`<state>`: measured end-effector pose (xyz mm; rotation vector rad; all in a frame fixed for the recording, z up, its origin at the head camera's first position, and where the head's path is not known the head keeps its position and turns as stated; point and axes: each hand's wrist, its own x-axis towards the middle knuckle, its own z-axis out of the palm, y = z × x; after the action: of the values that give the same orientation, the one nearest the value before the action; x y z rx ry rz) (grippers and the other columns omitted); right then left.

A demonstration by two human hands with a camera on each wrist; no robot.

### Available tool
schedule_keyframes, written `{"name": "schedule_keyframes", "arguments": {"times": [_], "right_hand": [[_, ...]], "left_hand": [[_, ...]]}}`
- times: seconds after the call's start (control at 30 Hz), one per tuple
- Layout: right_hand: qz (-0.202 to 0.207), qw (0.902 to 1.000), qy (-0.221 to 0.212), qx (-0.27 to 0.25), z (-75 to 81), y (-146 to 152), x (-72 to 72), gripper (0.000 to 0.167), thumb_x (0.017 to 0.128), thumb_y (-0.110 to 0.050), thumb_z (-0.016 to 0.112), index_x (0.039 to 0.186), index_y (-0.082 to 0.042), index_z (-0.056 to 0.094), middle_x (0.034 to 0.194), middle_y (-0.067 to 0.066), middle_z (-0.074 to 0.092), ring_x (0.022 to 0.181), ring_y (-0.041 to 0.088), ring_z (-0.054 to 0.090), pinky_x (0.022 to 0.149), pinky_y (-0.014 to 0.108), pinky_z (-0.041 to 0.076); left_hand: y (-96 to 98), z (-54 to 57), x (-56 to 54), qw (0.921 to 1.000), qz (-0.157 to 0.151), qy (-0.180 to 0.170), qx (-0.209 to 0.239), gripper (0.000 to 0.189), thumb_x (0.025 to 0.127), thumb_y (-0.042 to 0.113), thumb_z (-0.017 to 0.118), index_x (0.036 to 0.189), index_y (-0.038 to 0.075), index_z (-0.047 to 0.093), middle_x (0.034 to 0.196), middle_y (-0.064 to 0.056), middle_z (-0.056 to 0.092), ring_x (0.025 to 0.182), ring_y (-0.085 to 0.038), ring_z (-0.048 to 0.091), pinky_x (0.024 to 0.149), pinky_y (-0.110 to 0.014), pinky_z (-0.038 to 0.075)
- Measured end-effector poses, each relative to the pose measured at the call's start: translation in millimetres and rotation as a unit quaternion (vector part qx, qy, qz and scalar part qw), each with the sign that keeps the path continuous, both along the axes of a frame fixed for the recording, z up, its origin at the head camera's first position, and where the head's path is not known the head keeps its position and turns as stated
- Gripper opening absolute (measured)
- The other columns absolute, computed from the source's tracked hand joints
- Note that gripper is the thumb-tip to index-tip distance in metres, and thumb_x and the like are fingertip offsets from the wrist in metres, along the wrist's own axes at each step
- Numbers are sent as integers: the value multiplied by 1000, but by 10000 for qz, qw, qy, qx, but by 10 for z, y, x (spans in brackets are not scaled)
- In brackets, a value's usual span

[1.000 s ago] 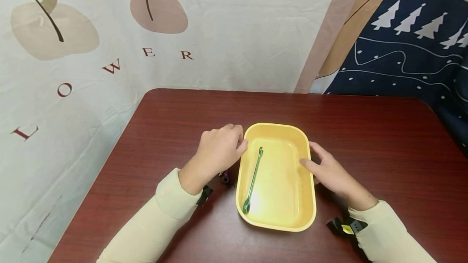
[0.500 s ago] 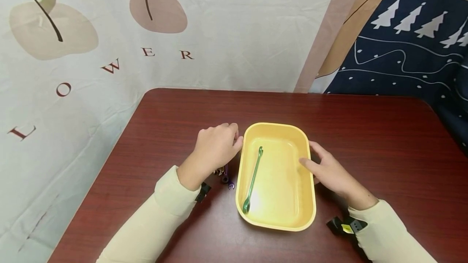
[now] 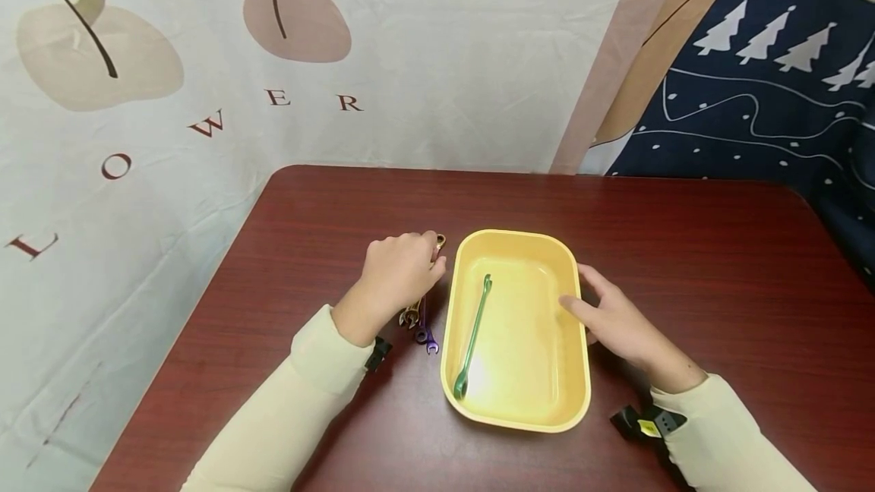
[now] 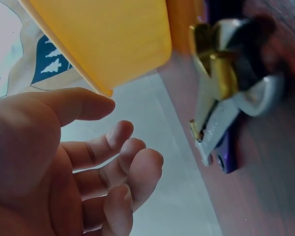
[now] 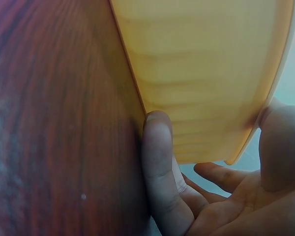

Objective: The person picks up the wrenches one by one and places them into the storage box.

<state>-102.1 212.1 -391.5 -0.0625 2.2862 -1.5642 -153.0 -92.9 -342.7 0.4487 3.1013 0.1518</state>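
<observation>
A yellow plastic tub (image 3: 526,340) stands on the table with a green wrench (image 3: 474,336) lying along its left side. My right hand (image 3: 618,325) grips the tub's right wall, thumb over the rim and fingers along the outside. Left of the tub, my left hand (image 3: 403,268) hovers over a small group of wrenches; its fingers are loosely bent, with nothing between them in the left wrist view. Among these, a purple wrench (image 3: 431,342) and gold-coloured wrench ends (image 3: 410,317) show below the hand, and a ring end (image 3: 440,240) above it. The hand hides their middles.
The dark red wooden table (image 3: 718,249) reaches back to a pale printed cloth (image 3: 444,59) and a navy cloth (image 3: 766,112) with white trees. Dark wrist devices sit at both sleeves, the right one (image 3: 649,424) close to the table.
My left hand has drawn away from the tub's left rim, a little to the left, uncovering more of the wrenches. The right hand and the tub have stayed put.
</observation>
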Motion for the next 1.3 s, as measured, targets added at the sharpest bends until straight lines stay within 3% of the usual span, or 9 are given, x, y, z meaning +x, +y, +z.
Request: {"name": "schedule_keyframes", "arguments": {"times": [0.47,0.63,0.87,1.3], "right_hand": [[10,10000,-3,-57,5,-2,-1,64,101,-22,57,156,-13,24,125,30,57,79,27,75,63,43,60],[22,10000,-13,-44,9,-2,0,65,101,-23,57,156,-13,24,126,30,57,79,27,75,63,43,60],[20,10000,-12,26,13,-1,1,65,100,-23,57,156,-13,24,120,28,61,78,27,75,63,43,60],[25,10000,-16,22,10,5,1,65,100,-23,57,156,-13,24,113,27,66,78,27,75,63,43,60]], "left_hand": [[-76,-113,-96,9998,67,-194,-20,25,95,37,61,78,20,54,71,3,61,72,-29,66,60,-45,48],[-84,-128,-99,9997,52,-207,-78,26,94,37,63,78,19,55,70,2,61,72,-29,66,60,-46,49],[-82,-134,-87,9979,-74,-408,-505,30,93,42,65,82,15,60,79,-5,69,79,-31,71,63,-48,52],[-72,-136,-75,9979,-39,-405,-512,30,92,42,66,83,14,61,84,-6,72,82,-32,71,63,-49,52]]}}
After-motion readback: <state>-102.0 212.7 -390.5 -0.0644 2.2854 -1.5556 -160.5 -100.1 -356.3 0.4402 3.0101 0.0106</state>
